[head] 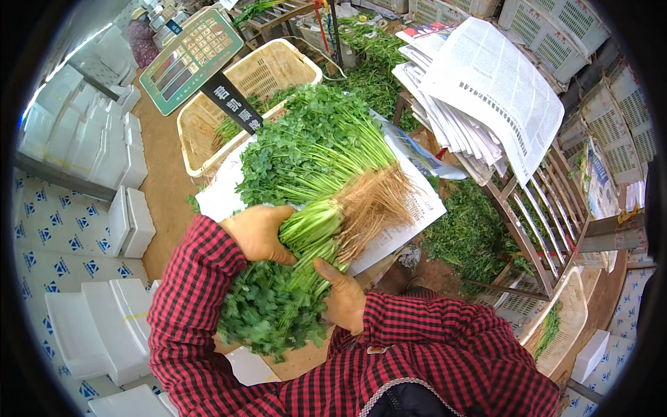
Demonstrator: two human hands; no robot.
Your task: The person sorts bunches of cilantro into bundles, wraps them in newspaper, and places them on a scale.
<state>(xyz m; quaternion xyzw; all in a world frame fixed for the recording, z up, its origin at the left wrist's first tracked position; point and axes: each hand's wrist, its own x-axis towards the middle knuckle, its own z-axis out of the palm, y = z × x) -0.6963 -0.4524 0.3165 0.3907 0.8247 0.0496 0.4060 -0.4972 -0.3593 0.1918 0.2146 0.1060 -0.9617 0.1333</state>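
Note:
Both my hands grip a thick bunch of leafy green herbs (307, 229), which looks like coriander, with pale stems and long brown roots. My left hand (260, 233) wraps the stems from the left, thumb across them. Lower down, my right hand (343, 294) holds the near side of the same bunch, its fingers partly hidden beneath. The bunch's leaves hang towards me. Just beyond, more of the herb (323, 140) lies spread with its roots to the right, on sheets of newspaper (424, 203) over a weighing scale whose green display panel (191, 60) stands behind.
A stack of newspapers (484, 88) rests on a metal rack (542, 224) at right. Cream plastic crates (273, 65) stand behind the scale. Loose greens (469, 234) cover the floor below the rack. White foam boxes (99, 328) line the left side. Another person (141, 39) is far back left.

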